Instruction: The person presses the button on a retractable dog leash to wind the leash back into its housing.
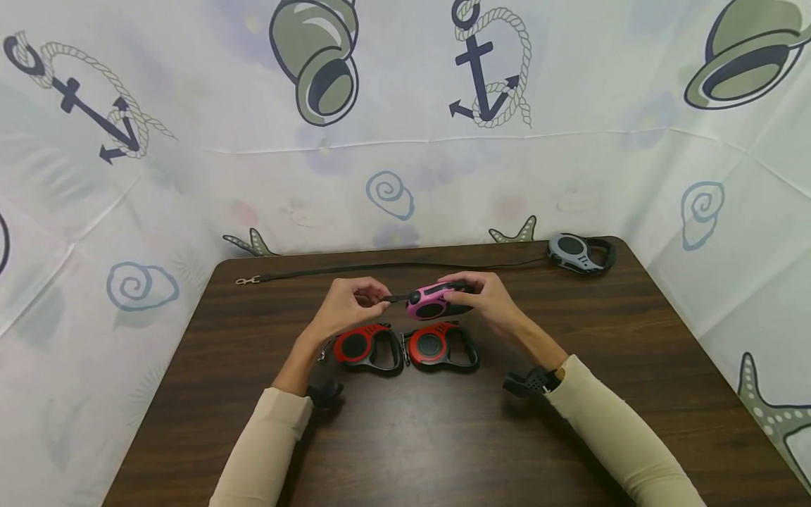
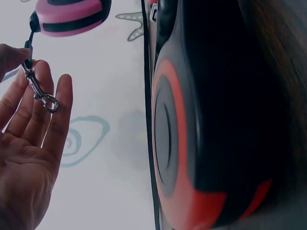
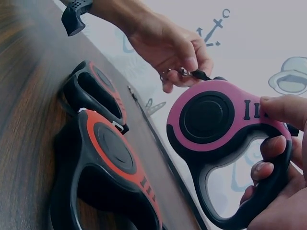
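My right hand (image 1: 488, 299) grips the pink leash (image 1: 434, 301) by its handle: in the right wrist view my fingers (image 3: 273, 146) curl through the handle loop and my thumb lies on top by the button. I hold it in the air above the tabletop (image 1: 633, 366), just over the two red leashes.

My left hand (image 1: 345, 303) pinches the short end of the pink leash's strap (image 1: 395, 298), right where it comes out of the case. In the left wrist view the metal clip (image 2: 41, 93) hangs from that strap end across my fingers (image 2: 50, 110), thumb and forefinger nipping the strap above it while the other fingers stay fairly straight.

The two red leashes lie flat side by side on the tabletop, just beside each other, beneath my hands: one at left (image 1: 367, 348), one at right (image 1: 440, 345).

At the far right corner lies a grey leash (image 1: 579, 253). Its black cord (image 1: 393, 267) runs along the far edge to the left and ends in a clip (image 1: 247, 280) near the far left corner.

Behind the tabletop hangs a cloth (image 1: 570, 162) printed with anchors, hats and shells.
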The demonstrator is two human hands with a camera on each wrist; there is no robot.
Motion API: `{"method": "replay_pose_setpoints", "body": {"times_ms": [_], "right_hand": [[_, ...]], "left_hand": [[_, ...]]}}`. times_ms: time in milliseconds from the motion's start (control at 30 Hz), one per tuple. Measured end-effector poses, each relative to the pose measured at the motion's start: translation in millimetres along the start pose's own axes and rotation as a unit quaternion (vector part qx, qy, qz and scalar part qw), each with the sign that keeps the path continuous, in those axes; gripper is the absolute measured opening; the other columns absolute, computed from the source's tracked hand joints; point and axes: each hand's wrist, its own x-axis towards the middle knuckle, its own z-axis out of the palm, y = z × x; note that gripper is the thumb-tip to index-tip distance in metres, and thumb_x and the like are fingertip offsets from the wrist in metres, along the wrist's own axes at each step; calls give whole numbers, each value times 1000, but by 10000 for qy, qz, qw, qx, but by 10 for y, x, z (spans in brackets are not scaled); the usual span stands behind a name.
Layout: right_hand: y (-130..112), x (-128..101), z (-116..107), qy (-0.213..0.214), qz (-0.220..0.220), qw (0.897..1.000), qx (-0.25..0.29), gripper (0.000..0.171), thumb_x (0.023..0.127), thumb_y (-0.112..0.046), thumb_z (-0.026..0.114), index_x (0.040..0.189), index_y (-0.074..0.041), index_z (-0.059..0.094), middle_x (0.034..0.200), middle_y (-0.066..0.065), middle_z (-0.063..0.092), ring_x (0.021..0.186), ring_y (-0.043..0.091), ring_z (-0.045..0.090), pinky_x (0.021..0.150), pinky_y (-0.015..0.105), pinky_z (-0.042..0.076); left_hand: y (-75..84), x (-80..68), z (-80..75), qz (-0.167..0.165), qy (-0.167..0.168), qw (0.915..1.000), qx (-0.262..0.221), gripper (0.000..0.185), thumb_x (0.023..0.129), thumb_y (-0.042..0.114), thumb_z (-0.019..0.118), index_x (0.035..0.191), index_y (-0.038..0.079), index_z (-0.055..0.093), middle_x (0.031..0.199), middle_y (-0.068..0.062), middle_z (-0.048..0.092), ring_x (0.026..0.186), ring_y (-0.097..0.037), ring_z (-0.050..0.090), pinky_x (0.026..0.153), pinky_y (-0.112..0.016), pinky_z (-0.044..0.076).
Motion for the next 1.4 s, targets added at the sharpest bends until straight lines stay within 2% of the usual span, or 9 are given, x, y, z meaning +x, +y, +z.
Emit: {"method": "replay_pose_setpoints", "body": {"times_ms": [133, 367, 633, 767, 867, 1067, 1267, 1400], "right_hand": [[4, 15, 32, -1, 20, 10000, 56, 37, 98, -2, 71, 132, 12, 66, 125, 21, 71, 100, 18, 69, 91, 38, 59], [-6, 30, 85, 70, -4, 9999, 146, 36, 99, -3, 71, 131, 12, 66, 122, 19, 73, 100, 18, 70, 92, 40, 60], [48, 29, 85, 243, -73, 9994, 228, 34, 98, 0, 71, 129, 13, 67, 118, 15, 75, 100, 17, 71, 88, 29, 59], [55, 27, 77, 250, -205, 9994, 102, 34, 99, -2, 72, 130, 11, 68, 117, 13, 76, 99, 17, 72, 86, 31, 60], [45, 31, 70, 240, -256, 9994, -68, 33, 99, -5, 73, 130, 8, 69, 116, 13, 76, 97, 18, 72, 88, 40, 61], [32, 62, 72, 273, -268, 9990, -250, 32, 98, -5, 74, 129, 6, 71, 115, 15, 75, 94, 19, 69, 86, 38, 62], [15, 79, 97, 290, -245, 9984, -408, 32, 99, -5, 74, 128, 6, 71, 117, 22, 74, 94, 20, 69, 89, 43, 62], [16, 88, 106, 314, -204, 9981, -480, 32, 98, -5, 75, 128, 5, 71, 117, 21, 74, 94, 19, 69, 88, 43, 62]], "left_hand": [[13, 27, 31, -14, 16, 10000, -63, 13, 91, 5, 81, 103, 8, 78, 87, -4, 76, 76, -16, 71, 71, -25, 60], [19, 75, 99, 149, 94, 9996, -237, 13, 90, 3, 82, 102, 4, 78, 87, -10, 76, 74, -17, 71, 70, -25, 60], [5, 119, 176, 203, 273, 9992, -201, 12, 90, 3, 82, 101, 4, 78, 85, -7, 76, 74, -14, 71, 70, -24, 60], [6, 134, 189, 213, 348, 9991, -111, 12, 90, 4, 82, 101, 4, 78, 83, -5, 76, 71, -14, 71, 67, -24, 59], [11, 139, 198, 122, 403, 9991, -65, 11, 91, 3, 81, 101, 3, 78, 83, -6, 76, 69, -15, 70, 66, -23, 58], [4, 139, 203, 12, 555, 9984, -140, 13, 91, 2, 81, 104, 0, 78, 86, -13, 77, 69, -17, 70, 66, -21, 56], [-20, 124, 185, -4, 547, 9982, -245, 11, 93, 10, 83, 102, 7, 79, 87, -8, 77, 74, -17, 73, 69, -24, 59], [-38, 120, 184, -55, 507, 9983, -268, 12, 92, 12, 84, 102, 7, 80, 89, -7, 78, 77, -16, 74, 72, -26, 61]]}}
